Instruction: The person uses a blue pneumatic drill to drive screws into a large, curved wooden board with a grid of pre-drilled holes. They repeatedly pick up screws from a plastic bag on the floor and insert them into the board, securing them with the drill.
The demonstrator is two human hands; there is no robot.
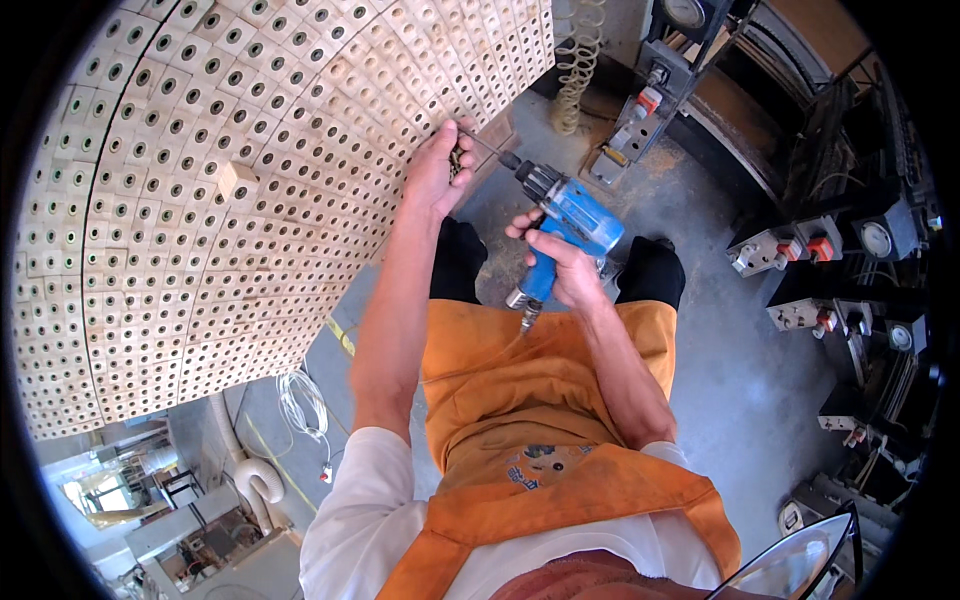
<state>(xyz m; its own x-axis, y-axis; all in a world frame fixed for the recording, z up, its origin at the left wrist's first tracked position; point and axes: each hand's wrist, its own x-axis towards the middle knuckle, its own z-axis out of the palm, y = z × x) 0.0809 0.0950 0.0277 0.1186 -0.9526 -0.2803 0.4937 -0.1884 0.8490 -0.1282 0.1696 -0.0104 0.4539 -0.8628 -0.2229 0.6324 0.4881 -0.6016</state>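
My right hand point(565, 262) grips the handle of a blue pneumatic screwdriver point(570, 220), its thin bit pointing up-left toward the edge of a large panel of pale wooden blocks point(250, 170), each with a dark round hole. My left hand point(440, 165) is closed on several small dark screws and rests against the panel's lower right edge, right by the bit's tip. One loose wooden block point(237, 180) stands out from the panel's surface. I wear an orange apron over a white shirt.
A coiled pale air hose point(580, 60) hangs at the top. Grey control boxes with red buttons and gauges point(790, 250) line the right side. A white cable point(300, 405) lies on the grey concrete floor point(760, 400) at lower left.
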